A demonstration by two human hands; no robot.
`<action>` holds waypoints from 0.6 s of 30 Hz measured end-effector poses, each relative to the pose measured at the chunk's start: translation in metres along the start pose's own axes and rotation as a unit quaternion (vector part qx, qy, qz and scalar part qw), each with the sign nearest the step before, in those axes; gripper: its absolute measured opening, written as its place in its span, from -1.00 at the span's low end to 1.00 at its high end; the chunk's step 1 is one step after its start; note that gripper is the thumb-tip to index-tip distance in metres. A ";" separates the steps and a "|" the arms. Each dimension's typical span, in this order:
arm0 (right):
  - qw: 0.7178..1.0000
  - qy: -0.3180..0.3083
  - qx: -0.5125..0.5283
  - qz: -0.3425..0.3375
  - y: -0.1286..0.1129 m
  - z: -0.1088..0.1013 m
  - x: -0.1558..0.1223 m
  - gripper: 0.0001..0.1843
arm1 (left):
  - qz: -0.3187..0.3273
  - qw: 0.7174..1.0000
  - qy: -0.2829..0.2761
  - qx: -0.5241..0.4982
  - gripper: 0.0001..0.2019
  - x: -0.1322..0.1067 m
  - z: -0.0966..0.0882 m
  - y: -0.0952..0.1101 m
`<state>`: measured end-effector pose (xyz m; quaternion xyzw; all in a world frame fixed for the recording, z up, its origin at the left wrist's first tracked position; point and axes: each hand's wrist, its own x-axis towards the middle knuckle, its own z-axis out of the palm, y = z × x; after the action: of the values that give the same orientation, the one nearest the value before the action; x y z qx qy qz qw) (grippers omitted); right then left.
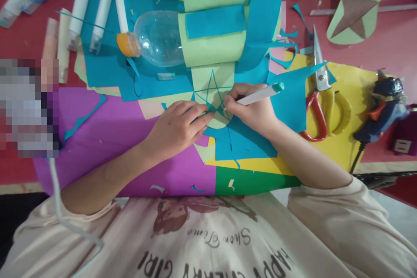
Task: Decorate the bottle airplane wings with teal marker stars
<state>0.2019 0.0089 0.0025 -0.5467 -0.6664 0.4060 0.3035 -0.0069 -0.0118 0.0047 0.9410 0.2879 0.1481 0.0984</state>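
Note:
My right hand (252, 110) is closed around a white marker with a teal cap (260, 94), its tip down on a light green paper strip (211, 84) that bears a teal star outline. My left hand (179, 126) lies on the same strip just left of the marker tip, fingers stretched flat and pressing the paper down. Blue paper sheets (241, 141) lie under and around both hands.
A clear plastic bottle with an orange cap (156, 39) lies behind the strip. Red-handled scissors (317, 95) and a blue glue gun (384, 104) rest at the right. Several white glue sticks (100, 8) lie at the back left. Purple (130, 139), yellow and green sheets cover the table.

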 end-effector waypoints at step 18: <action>0.999 0.014 0.024 0.030 0.002 -0.004 0.000 -0.69 | 0.002 1.000 0.005 -0.001 -0.77 0.000 0.001 0.001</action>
<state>0.2059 0.0097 0.0028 -0.5646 -0.6354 0.4230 0.3141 -0.0064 -0.0127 0.0037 0.9407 0.2865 0.1534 0.0977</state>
